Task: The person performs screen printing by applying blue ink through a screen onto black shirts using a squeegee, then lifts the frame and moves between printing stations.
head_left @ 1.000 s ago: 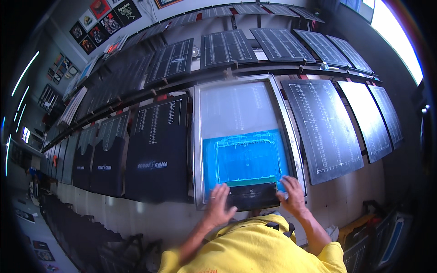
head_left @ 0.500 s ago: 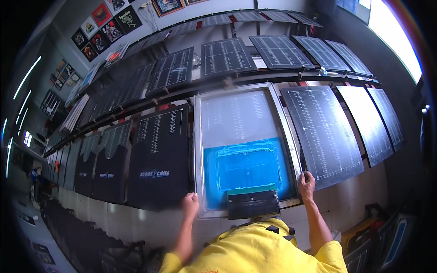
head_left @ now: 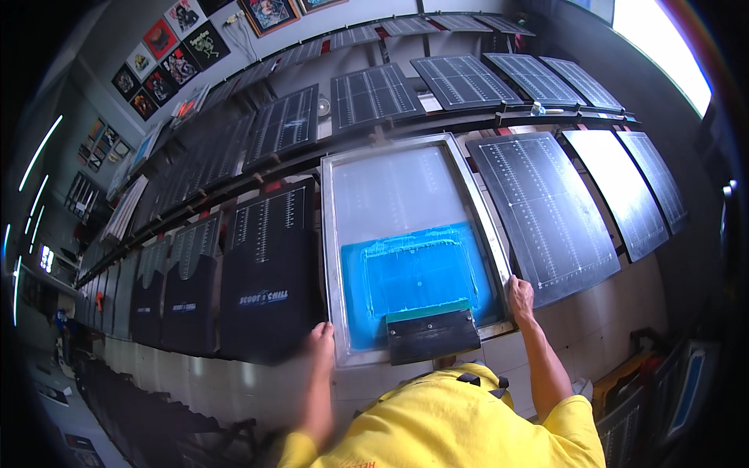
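A screen printing frame point(head_left: 482, 222) with a metal rim and pale mesh lies in front of me, over the front row of boards. Its near half carries a blue stencil area point(head_left: 417, 273) with a smeared ink outline. On the frame's near end rests a black squeegee point(head_left: 434, 337) with a green blade; neither hand touches it. My left hand point(head_left: 321, 335) is closed at the left rim near the front corner, its fingers partly hidden and slightly blurred. Farther up the opposite side, my right hand point(head_left: 520, 298) is closed on the right rim.
Left of the frame, a black printed shirt point(head_left: 265, 327) covers a board, with more shirted boards beyond. A bare gridded board point(head_left: 550, 218) sits close on the right, beside a shiny white one point(head_left: 616, 191). A dark rail point(head_left: 406, 129) runs behind, with another board row.
The view has shifted a little, so most of the scene sits farther left and higher. Both hands stay at the frame's sides; the squeegee still rests at its near end.
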A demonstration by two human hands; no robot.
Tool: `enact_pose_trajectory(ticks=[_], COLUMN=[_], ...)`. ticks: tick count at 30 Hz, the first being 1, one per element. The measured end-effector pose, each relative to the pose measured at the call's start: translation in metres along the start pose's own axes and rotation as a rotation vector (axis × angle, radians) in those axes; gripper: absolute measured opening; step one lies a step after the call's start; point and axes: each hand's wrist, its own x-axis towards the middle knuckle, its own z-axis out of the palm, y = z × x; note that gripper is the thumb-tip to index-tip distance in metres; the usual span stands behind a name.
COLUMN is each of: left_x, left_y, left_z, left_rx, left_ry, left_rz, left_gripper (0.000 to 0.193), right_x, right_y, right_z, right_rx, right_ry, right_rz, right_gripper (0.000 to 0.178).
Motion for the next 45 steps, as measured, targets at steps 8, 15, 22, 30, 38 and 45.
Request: enact_pose_trajectory(ticks=[8,15,22,30,38,45], left_x=[-0.020,-0.077,-0.166,-0.264,-0.261,-0.241], left_y=[0.014,-0.016,-0.076,-0.125,-0.119,-0.106], left_z=[-0.054,-0.188,-0.278,-0.307,-0.288,-0.295], left_rx=[-0.041,-0.084,0.151,-0.054,-0.095,-0.064], left_ry=[0.187,0.357,0.724,0.814,0.787,0.710], left_rz=[-0.061,-0.082,-0.076,-0.185,-0.207,-0.146], left_gripper=[0.034,0.046,0.055,0.059,0.060,0.060], right_x=[-0.046,-0.129,-0.194,-0.236,-0.250,-0.241], right_y=[-0.019,-0.072,-0.128,-0.152,-0.149,-0.140], right_z=[0.015,0.098,0.146,0.171,0.181,0.163], right_rx=[0.192,0.315,0.219,0.107,0.078,0.115], right_ry=[0.025,-0.239,-0.585,-0.838,-0.833,-0.700], right_rz=[-0.079,-0.188,-0.250,-0.395,-0.410,-0.331], right_gripper=[0.045,0.035,0.040,0.041,0.042,0.039])
